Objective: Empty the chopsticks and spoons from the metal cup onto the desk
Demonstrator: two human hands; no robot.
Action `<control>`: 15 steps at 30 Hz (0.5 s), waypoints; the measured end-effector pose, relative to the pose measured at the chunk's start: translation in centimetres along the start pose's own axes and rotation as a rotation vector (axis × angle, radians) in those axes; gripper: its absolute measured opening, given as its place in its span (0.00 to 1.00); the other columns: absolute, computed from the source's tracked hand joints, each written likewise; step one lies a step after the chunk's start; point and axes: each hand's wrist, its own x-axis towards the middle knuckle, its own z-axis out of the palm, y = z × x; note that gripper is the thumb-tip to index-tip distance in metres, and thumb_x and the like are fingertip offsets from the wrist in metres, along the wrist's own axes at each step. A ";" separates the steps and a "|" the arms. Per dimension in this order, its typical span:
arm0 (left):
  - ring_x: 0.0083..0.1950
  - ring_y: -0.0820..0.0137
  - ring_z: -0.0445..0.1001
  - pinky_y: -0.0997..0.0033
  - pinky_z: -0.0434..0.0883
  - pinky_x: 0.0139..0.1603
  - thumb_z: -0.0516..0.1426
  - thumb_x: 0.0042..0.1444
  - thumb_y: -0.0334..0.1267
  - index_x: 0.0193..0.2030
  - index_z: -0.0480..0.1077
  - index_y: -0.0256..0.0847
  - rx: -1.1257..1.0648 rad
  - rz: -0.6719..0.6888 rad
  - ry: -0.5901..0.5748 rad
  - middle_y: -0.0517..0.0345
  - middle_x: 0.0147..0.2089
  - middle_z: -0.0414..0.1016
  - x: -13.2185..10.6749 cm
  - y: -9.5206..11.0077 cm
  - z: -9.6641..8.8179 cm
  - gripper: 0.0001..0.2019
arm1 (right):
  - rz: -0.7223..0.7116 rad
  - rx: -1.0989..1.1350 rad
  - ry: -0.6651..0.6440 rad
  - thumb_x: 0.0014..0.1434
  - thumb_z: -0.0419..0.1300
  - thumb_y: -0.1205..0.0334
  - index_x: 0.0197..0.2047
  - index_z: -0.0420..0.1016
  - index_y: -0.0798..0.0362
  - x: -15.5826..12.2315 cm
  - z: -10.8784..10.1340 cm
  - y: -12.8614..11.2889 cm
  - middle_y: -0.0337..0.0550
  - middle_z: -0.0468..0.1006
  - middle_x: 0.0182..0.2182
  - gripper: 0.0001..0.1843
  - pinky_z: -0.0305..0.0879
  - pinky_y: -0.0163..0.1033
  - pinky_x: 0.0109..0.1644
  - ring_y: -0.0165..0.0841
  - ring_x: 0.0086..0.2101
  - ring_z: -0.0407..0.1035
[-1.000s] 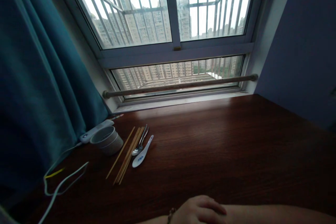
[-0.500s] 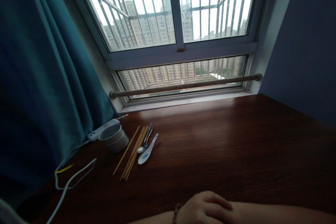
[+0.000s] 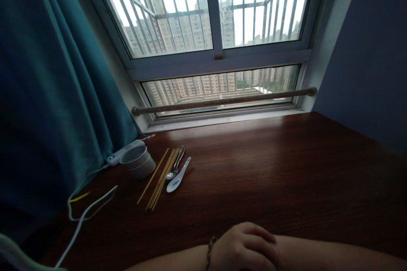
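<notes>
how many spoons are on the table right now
2. A metal spoon lies just right of the chopsticks, and a white ceramic spoon with a blue mark lies at its right side. None seems hidden.

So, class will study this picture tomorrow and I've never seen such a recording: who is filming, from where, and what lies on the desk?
There is no machine here. A person wears a camera on the head, looking forward and down, so the one view shows their own arms at the bottom. The left hand rests over the right forearm on the dark wooden table; the right hand itself is out of view. Nothing is held. Far left lie a small grey cup, wooden chopsticks, a metal spoon and a white ceramic spoon. A white cable trails beside a teal curtain, below a barred window.
</notes>
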 end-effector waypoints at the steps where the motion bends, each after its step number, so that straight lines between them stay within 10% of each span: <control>1: 0.50 0.77 0.67 0.72 0.59 0.60 0.29 0.62 0.51 0.36 0.66 0.34 0.001 0.013 0.017 0.53 0.44 0.72 -0.1 -0.1 0.1 0.31 | 0.084 0.026 -0.026 0.41 0.38 0.81 0.18 0.61 0.54 0.1 0.3 -0.1 0.31 0.24 0.14 0.18 0.33 0.26 0.10 0.19 0.13 0.20; 15: 0.49 0.77 0.68 0.74 0.59 0.60 0.30 0.62 0.51 0.36 0.66 0.35 0.005 0.006 0.005 0.55 0.43 0.73 -0.4 -0.5 0.5 0.29 | 0.258 0.140 -0.160 0.40 0.39 0.78 0.19 0.60 0.52 0.4 -0.1 0.0 0.32 0.23 0.16 0.14 0.35 0.28 0.12 0.20 0.13 0.21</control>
